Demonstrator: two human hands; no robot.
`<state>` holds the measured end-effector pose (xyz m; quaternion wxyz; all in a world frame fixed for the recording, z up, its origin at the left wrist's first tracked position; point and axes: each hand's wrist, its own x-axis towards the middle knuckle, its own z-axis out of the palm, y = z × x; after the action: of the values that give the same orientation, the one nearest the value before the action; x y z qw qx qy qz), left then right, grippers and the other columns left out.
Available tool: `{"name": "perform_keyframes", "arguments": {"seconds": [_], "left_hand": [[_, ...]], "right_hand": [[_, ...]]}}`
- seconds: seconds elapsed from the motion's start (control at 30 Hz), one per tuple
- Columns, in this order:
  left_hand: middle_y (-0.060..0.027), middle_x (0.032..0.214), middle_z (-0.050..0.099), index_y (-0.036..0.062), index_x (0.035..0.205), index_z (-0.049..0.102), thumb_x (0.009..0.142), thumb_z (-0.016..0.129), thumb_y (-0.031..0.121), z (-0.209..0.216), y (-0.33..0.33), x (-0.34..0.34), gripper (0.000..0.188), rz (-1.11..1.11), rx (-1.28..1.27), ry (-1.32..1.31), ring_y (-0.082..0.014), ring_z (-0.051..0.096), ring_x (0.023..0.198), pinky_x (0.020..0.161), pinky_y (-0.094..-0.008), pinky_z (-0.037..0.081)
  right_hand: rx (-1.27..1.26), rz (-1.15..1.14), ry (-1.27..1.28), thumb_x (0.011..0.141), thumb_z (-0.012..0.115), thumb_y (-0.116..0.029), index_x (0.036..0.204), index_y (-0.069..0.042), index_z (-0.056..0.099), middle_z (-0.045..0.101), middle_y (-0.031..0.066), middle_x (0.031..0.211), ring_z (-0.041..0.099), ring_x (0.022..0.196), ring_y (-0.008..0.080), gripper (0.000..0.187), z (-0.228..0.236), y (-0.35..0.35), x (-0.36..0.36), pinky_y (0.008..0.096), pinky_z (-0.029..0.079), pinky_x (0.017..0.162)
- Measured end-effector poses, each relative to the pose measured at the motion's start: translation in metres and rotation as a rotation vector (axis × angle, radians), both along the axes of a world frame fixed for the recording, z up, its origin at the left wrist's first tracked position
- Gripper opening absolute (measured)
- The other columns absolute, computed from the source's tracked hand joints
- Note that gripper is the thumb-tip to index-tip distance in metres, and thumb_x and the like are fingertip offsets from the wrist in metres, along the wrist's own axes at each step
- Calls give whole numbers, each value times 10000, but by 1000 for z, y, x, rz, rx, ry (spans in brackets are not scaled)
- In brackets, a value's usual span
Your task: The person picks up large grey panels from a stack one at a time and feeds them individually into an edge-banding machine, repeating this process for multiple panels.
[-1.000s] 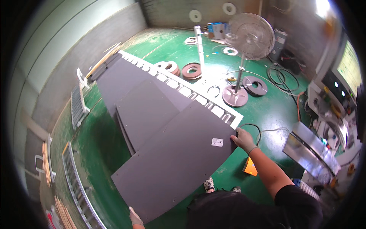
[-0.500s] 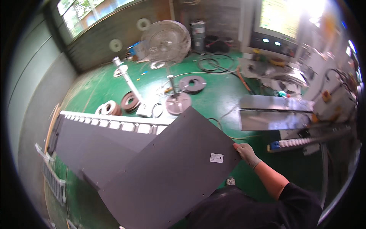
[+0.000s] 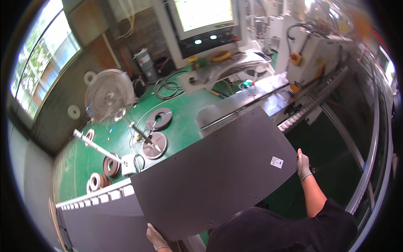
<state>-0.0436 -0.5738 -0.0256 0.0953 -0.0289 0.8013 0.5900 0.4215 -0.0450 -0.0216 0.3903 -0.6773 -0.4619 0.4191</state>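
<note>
A large dark grey panel [image 3: 210, 178], with small holes near its edges and a white label [image 3: 276, 162] near its right end, is held up in front of me. My gloved right hand [image 3: 304, 166] grips its right edge, thumb on the top face. At the near left corner, my gloved left hand [image 3: 156, 237] is closed on the panel's edge; its fingers beneath are hidden. Below and left of the held panel, another dark grey panel [image 3: 105, 224] lies along a white rail with pale blocks [image 3: 98, 197].
Ahead on the right is a machine with a metal bed [image 3: 241, 107] and a roller track [image 3: 296, 119]. A screen cabinet [image 3: 203, 17] stands behind it. A standing fan [image 3: 110, 98], rolls of edge strip [image 3: 159, 119] and a white post [image 3: 98, 148] are on the green floor.
My view has turned right toward the machine. The held panel has swung right, clear of much of the panel lying below, and my left hand has come into view on its edge.
</note>
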Motion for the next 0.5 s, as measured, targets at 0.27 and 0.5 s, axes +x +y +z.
{"name": "perform_keyframes", "arguments": {"seconds": [0.27, 0.5], "left_hand": [[-165, 1192, 623, -91, 1276, 555, 1044, 387, 443, 2, 63, 5, 606, -87, 46, -256, -298, 620, 1028, 872, -415, 536], [-175, 1186, 628, -97, 1271, 538, 1060, 369, 421, 6, 129, 5, 585, -190, 39, -297, -283, 629, 1044, 886, -411, 535]], "right_hand": [[21, 23, -234, 999, 468, -532, 726, 62, 587, 570, 218, 682, 497, 649, 311, 664, -50, 45, 52, 439, 418, 661], [73, -243, 338, 944, 598, -506, 1022, -33, 670, 692, 105, 1069, 604, 942, 259, 484, -81, 82, 79, 409, 468, 855]]}}
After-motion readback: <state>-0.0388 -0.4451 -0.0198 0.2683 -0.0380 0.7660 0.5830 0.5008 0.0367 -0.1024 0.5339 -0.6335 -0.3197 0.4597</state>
